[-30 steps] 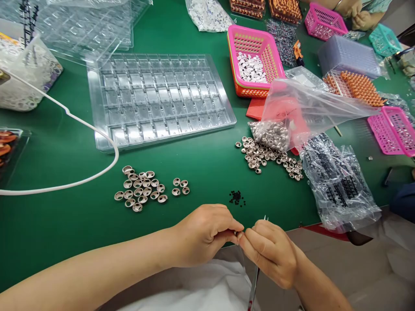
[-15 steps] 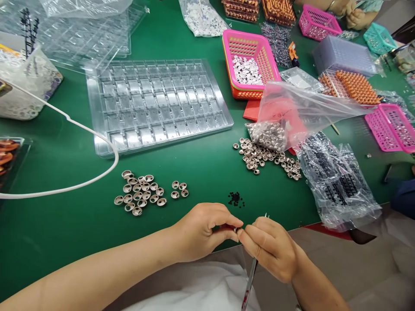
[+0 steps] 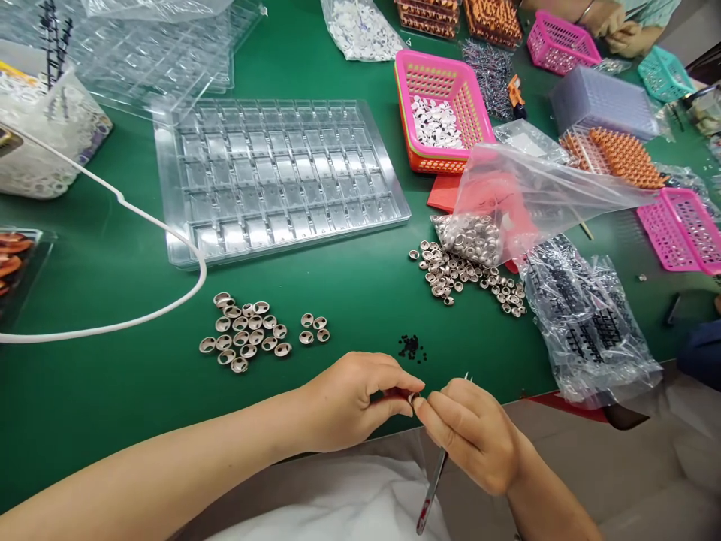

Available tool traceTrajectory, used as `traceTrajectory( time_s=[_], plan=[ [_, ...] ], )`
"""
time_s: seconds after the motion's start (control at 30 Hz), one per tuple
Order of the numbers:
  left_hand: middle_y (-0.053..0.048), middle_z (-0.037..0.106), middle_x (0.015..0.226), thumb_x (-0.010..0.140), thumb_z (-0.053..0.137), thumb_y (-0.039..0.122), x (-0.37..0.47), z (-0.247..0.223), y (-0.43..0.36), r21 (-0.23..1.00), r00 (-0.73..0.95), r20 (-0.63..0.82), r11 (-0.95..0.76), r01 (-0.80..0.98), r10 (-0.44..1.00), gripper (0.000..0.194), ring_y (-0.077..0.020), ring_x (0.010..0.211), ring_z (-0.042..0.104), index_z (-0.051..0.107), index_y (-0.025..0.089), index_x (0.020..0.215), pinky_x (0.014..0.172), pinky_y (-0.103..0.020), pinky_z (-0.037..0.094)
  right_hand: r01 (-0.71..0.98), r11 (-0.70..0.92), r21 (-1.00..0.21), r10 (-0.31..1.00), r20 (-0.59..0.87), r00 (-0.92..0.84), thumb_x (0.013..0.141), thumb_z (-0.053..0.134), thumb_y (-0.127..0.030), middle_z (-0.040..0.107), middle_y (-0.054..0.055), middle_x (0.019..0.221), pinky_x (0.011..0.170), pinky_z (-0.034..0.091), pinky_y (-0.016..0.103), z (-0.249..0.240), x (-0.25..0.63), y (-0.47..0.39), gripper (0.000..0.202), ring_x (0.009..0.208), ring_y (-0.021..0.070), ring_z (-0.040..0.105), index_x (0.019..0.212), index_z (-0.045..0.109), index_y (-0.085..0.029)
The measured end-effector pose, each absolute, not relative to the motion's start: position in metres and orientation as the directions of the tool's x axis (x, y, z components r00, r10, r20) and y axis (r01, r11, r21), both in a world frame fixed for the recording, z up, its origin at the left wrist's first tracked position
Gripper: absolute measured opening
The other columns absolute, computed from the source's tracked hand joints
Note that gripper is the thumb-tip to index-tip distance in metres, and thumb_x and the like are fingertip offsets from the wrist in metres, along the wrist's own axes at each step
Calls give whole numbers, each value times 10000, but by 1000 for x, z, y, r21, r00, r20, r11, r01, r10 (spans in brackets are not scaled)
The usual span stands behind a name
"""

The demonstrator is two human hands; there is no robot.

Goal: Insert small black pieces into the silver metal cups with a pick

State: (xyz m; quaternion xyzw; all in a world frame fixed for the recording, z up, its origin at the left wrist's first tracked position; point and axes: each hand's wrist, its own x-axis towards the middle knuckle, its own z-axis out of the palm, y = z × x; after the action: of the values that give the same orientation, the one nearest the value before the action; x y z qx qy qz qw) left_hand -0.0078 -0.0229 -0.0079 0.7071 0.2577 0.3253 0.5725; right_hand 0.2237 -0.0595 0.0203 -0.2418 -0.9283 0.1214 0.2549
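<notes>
My left hand [image 3: 360, 398] pinches a small silvery metal ring [image 3: 413, 399] between thumb and forefinger near the table's front edge. My right hand [image 3: 473, 432] has its thumb and fingertip at the same ring, while tweezers [image 3: 432, 492] lie gripped in its palm, tips poking out above the knuckles and handle end pointing down. Just beyond the hands is a little heap of tiny black pieces [image 3: 410, 346]. To the left lie a cluster of round metal rings [image 3: 241, 338] and a smaller group of similar rings [image 3: 314, 328]. The inside of the held ring is mostly hidden by fingers.
A clear compartment tray [image 3: 287, 233] lies ahead. More metal rings [image 3: 444, 274] spill from a plastic bag [image 3: 523, 180]. A pink basket [image 3: 414, 146] holds white pieces. A bag of black parts [image 3: 591, 323] lies right; a white cable [image 3: 152, 314] loops left. Another person's hands [image 3: 619, 34] are far right.
The fingers have shifted slightly around the ring, and more of its silvery rim shows now. My right hand keeps the tweezers. The view has moved a little.
</notes>
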Motion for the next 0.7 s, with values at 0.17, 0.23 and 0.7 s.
traceTrajectory(
  time_s=[0.17,0.23,0.7],
  plan=[
    [-72,779,831,965,624,145,-8,-6,-23,965,669,188,-262,10,719,135,-170,752,705,735,135,1042,713,-241,571,382,852,-358,511,405,-759,935,386,-41,674,167,923,515,376,344,20,224,-61,347,667,189,516,1156,643,34],
    [-66,769,813,972,608,136,-7,-6,-23,953,670,220,-302,7,709,125,-166,736,691,724,135,1019,709,-243,564,387,847,-366,517,389,-763,936,378,-54,673,172,941,522,381,347,19,224,-63,371,675,195,522,1193,634,23],
    [-70,755,766,947,603,56,-3,-3,-29,911,600,338,-412,-15,726,117,-168,682,659,684,109,1012,673,-255,555,373,856,-358,510,460,-727,955,359,-51,644,177,984,533,391,337,16,221,-65,357,711,191,513,1140,656,22]
  ],
)
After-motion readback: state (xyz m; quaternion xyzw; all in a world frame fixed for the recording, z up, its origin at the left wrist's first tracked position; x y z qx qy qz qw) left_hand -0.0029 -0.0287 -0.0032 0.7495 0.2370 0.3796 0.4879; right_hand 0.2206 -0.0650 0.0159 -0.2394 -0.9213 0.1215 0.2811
